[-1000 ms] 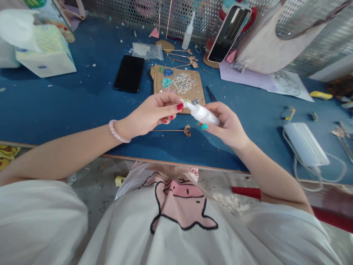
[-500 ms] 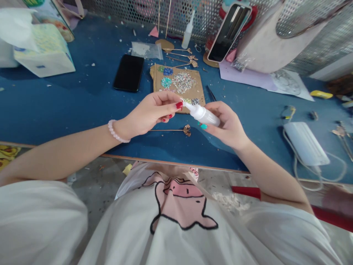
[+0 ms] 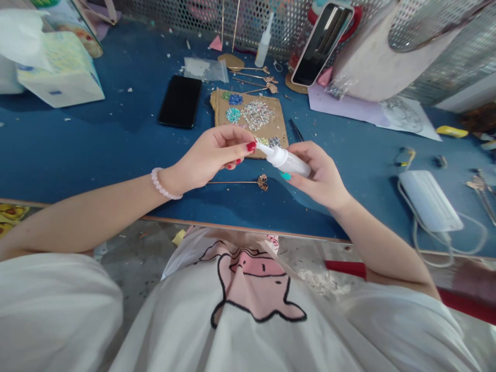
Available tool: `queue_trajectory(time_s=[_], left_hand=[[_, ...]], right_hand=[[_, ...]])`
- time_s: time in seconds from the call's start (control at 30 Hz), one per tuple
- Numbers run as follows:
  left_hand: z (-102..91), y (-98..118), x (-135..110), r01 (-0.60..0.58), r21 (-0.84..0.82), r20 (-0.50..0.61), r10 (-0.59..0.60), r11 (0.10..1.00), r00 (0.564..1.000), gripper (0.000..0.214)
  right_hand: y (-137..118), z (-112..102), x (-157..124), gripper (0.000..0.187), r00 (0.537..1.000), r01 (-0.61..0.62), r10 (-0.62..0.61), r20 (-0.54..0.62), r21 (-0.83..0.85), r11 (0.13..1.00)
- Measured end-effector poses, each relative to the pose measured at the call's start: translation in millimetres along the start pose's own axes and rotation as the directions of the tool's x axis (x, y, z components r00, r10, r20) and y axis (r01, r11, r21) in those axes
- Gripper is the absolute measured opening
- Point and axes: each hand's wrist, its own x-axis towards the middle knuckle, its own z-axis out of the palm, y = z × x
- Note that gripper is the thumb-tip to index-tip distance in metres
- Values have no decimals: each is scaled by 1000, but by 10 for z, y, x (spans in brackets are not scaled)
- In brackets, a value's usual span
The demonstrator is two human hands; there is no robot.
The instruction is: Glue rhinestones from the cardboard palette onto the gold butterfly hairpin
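Observation:
My right hand (image 3: pixel 320 175) is closed round a small white glue bottle (image 3: pixel 290 162), its nozzle tilted up to the left. The thumb and fingertip of my left hand (image 3: pixel 219 155) pinch the tip of that nozzle; whether a cap is between them is hidden. Below the hands, a gold hairpin (image 3: pixel 262 182) with an openwork flower end lies on the blue table. Behind them sits a cardboard piece (image 3: pixel 284 124) bearing small heaps of rhinestones (image 3: pixel 257 114) in silver, blue, turquoise and other colours. Dark tweezers (image 3: pixel 296 130) rest beside the cardboard.
A black phone (image 3: pixel 180 102) lies left of the cardboard. Several gold hairpins (image 3: pixel 270 80) and a second bottle (image 3: pixel 263 47) are behind it. Another phone (image 3: pixel 322 44) leans at the back. A white power bank (image 3: pixel 431 201) with a cable is at right, a tissue box (image 3: pixel 62 77) at left.
Hardly anything differs. Both hands stay at the bottle, with the nozzle tip still pinched; the view has shifted very slightly.

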Motion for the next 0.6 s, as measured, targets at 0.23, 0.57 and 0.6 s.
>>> queue_trajectory(time_s=[0.23,0.57,0.6], left_hand=[[12,12,1,-12,88,-23,14,996,1000,9],[-71,-46,-2,-90,221,-15,96,971,995,8],[-75,-47,0,-107,233,-15,114,967,993,7]], right_hand=[[-5,1,-6,44,1000,6,-6,4,-7,1000],[-1,-12,-5,40,1000,20,-20,-5,-21,1000],[1,-13,-5,39,1000,25,-25,-5,-20,999]])
